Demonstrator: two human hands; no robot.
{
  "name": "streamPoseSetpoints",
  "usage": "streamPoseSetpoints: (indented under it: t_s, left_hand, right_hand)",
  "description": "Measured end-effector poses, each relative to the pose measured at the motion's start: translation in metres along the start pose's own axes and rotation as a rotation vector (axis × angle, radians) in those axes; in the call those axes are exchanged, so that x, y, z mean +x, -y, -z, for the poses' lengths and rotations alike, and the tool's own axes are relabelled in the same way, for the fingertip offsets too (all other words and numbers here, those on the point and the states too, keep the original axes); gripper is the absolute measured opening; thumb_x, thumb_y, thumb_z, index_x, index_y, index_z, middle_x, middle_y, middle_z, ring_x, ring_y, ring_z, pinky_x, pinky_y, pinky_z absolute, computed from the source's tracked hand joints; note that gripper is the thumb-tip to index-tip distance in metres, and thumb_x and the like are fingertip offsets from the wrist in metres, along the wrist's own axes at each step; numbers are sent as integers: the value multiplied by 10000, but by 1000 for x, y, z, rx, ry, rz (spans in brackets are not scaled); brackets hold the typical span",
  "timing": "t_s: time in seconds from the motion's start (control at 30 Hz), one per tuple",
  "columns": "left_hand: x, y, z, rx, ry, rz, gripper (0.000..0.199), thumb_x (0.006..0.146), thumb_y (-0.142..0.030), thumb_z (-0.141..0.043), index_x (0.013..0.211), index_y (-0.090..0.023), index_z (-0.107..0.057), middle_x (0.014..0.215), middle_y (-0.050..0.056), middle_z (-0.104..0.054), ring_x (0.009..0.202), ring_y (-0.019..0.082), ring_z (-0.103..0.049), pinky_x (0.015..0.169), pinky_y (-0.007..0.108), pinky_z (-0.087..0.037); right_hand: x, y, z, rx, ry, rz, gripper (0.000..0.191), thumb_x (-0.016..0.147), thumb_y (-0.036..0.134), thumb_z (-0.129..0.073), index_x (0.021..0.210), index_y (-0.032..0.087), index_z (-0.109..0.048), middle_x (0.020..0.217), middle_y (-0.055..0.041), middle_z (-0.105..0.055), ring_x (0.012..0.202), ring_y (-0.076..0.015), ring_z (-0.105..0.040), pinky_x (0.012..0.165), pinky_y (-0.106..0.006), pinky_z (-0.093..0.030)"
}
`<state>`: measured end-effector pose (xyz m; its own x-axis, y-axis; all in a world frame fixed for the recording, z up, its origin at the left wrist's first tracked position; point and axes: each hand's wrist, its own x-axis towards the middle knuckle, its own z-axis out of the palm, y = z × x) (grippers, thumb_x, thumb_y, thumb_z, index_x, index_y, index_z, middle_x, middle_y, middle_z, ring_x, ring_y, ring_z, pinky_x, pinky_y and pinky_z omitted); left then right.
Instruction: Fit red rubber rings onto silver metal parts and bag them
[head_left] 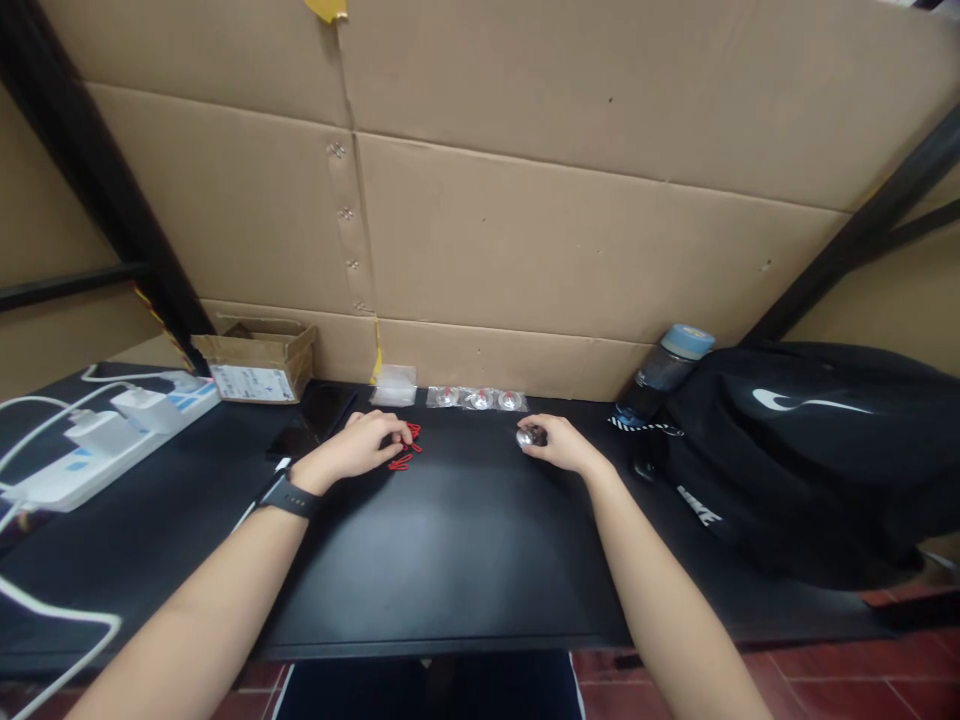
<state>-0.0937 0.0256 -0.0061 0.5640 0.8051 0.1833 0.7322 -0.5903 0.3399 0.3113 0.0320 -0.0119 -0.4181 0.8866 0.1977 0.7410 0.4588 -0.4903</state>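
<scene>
My left hand, with a dark watch on the wrist, rests over a small group of red cord loops on the black table. Its thumb and fingers are curled together on one of them; the fingertips partly hide it. In my right hand is a small round shiny metal piece, gripped between thumb and fingers close to the tabletop. Behind the hands lie three similar round silver pieces in clear plastic bags, showing bits of red. A stack of clear plastic bags is to their left.
On the left are a white power strip with chargers and cables, an open cardboard box and a dark phone-like slab. A black backpack and a blue-lidded bottle stand right. Cardboard walls the back.
</scene>
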Motion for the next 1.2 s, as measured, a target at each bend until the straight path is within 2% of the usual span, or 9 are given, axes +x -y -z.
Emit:
streamPoseSetpoints:
  t_s: [0.13, 0.3, 0.43, 0.53, 0.63, 0.77, 0.9, 1.03, 1.2]
  left_hand:
    - [6, -4, -16, 117, -83, -68, 179, 919, -304, -584, 985, -324, -749, 1056, 37, -651, 1054, 233, -545, 860, 348, -344]
    - [9, -16, -29, 157, -140, -34, 179, 937, -312, -587, 836, -258, -725, 1011, 49, -630, 1038, 240, -515, 833, 362, -328]
    - [8, -22, -37, 188, -199, -65, 190, 958, -289, -553, 827, -230, -678, 1044, 67, -634, 1091, 259, -487, 852, 383, -312]
    - [10, -28, -37, 176, -257, -42, 187, 986, -285, -508, 872, -229, -646, 1095, 68, -644, 1128, 260, -487, 867, 388, -298]
    - [12, -38, -31, 67, -277, 16, 180, 1017, -296, -463, 935, -240, -613, 1035, 31, -681, 1068, 225, -544, 870, 376, -286]
    - [13, -57, -23, -43, -322, 63, 137, 997, -336, -531, 953, -266, -641, 999, -13, -722, 1040, 204, -591, 872, 373, -260]
    - [13, -72, -22, -99, -379, 116, 107, 962, -360, -595, 971, -298, -682, 989, -22, -751, 1089, 223, -596, 876, 382, -259]
    - [14, -79, -25, -177, -350, 159, 158, 969, -382, -563, 953, -296, -694, 1055, -12, -744, 1112, 237, -598, 884, 382, -297]
    - [15, -85, -31, -289, -281, 157, 173, 989, -342, -502, 1010, -286, -664, 1123, -6, -715, 1114, 228, -614, 939, 400, -355]
  right_hand:
    - [0, 10, 1, 35, 31, -22, 375, 762, 212, -757, 1135, 225, -715, 1017, -37, -765, 885, -192, -707, 817, -291, -521]
    - [-3, 17, 3, 50, 43, 2, 361, 774, 234, -761, 1134, 244, -726, 1028, -27, -770, 900, -191, -711, 845, -294, -514]
    - [-4, 19, 7, 41, -10, 18, 353, 774, 240, -766, 1125, 260, -732, 1034, -25, -768, 928, -198, -702, 873, -310, -501]
    - [-2, 24, 5, 68, -66, 9, 350, 774, 261, -765, 1122, 253, -730, 1008, -29, -758, 892, -194, -682, 839, -317, -503]
    - [2, 37, -8, 225, -97, 2, 387, 770, 304, -768, 1145, 228, -707, 1001, -42, -742, 820, -176, -660, 750, -300, -519]
    - [9, 68, -38, 488, -148, -5, 518, 738, 316, -794, 1225, 242, -636, 1159, -71, -704, 859, -177, -669, 677, -283, -539]
    - [10, 96, -62, 595, -229, -29, 514, 720, 322, -820, 1191, 241, -630, 1145, -77, -698, 937, -201, -678, 711, -302, -556]
    - [8, 113, -70, 680, -261, 20, 508, 710, 330, -837, 1161, 233, -624, 1150, -84, -686, 1016, -224, -668, 761, -325, -560]
    - [6, 120, -72, 698, -283, 58, 481, 721, 374, -841, 1128, 234, -627, 1100, -74, -706, 1035, -230, -682, 822, -344, -547]
